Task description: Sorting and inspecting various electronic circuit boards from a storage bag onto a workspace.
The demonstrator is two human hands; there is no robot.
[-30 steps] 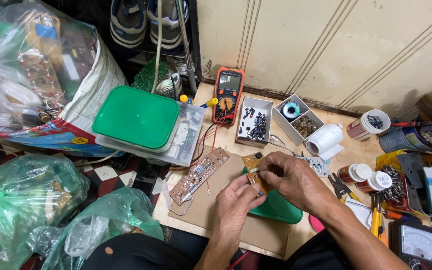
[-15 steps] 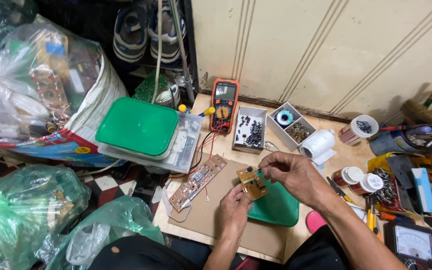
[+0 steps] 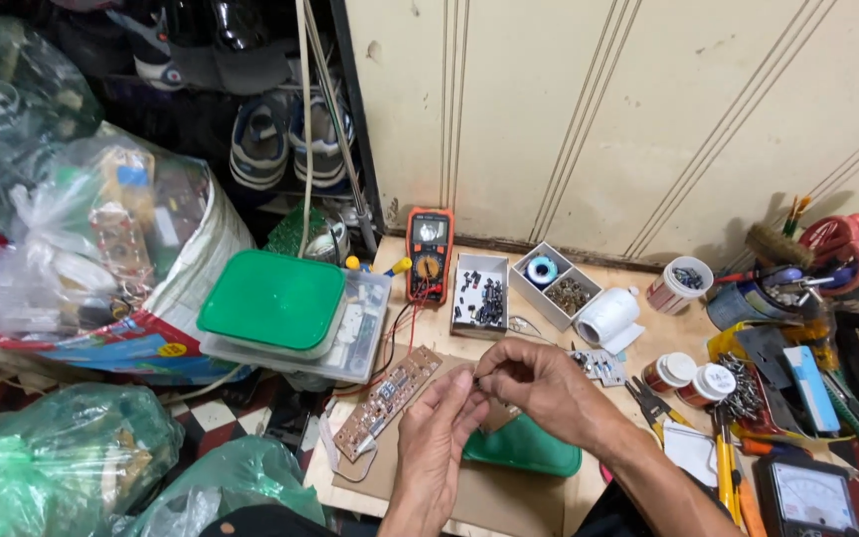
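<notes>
My left hand (image 3: 437, 438) and my right hand (image 3: 539, 388) meet fingertip to fingertip above a brown cardboard sheet (image 3: 514, 502). Between them they pinch a small brown circuit board (image 3: 495, 415), mostly hidden by the fingers. A small dark part (image 3: 476, 378) shows at the fingertips. A long brown circuit board (image 3: 385, 403) with thin wires lies just left of my left hand. A green plastic lid (image 3: 524, 449) lies under my right wrist.
An orange multimeter (image 3: 428, 254), a white box of small parts (image 3: 479, 288), a two-compartment box (image 3: 554, 283) and a tissue roll (image 3: 603, 318) stand along the wall. A green-lidded container (image 3: 275, 298) and plastic bags (image 3: 62, 447) crowd the left. Pliers (image 3: 653, 403), jars and an analog meter (image 3: 812, 497) fill the right.
The view has tilted up and back. My hands have closed together over the small board, hiding most of it, and my left fingers have risen to meet the right fingertips.
</notes>
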